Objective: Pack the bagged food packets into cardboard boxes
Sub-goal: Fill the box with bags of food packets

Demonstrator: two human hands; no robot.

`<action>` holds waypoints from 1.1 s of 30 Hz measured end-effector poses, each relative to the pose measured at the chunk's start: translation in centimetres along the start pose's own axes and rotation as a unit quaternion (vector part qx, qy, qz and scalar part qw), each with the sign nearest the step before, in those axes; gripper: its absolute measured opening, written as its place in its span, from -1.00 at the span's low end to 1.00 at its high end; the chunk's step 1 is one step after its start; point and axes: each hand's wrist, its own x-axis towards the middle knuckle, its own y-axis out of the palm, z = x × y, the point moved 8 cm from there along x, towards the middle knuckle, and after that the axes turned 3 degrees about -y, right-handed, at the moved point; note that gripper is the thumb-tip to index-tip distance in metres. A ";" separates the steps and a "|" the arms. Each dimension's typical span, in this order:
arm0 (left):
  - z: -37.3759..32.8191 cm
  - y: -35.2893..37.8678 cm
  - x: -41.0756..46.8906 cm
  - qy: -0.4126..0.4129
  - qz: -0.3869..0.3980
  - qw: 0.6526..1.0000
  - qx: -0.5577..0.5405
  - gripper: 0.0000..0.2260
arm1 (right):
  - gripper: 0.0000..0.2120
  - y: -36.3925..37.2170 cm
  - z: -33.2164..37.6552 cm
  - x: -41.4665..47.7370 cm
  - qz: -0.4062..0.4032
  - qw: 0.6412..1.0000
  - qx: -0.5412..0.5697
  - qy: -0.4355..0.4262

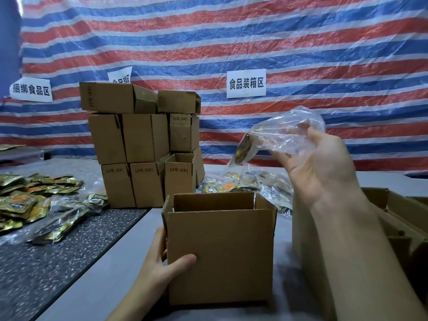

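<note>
An open brown cardboard box [220, 251] stands upright on the table right in front of me, flaps up, its inside dark. My left hand [159, 262] grips its lower left corner, thumb across the front face. My right hand [317, 163] is raised above and to the right of the box, holding a clear plastic bag [280, 137] with gold food packets inside. Behind the box lies a heap of more bagged packets [250, 184].
A stack of closed small cardboard boxes [143, 144] stands at the back left. Loose gold packets [27, 202] cover the dark speckled table part on the left. A larger open carton [403, 218] sits at the right edge. A striped tarp with paper signs hangs behind.
</note>
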 end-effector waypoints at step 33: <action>-0.1 0.1 -0.2 -0.007 0.008 0.999 0.031 0.00 | -0.56 4.1 1.9 -3.4 0.044 0.921 -0.334 -0.195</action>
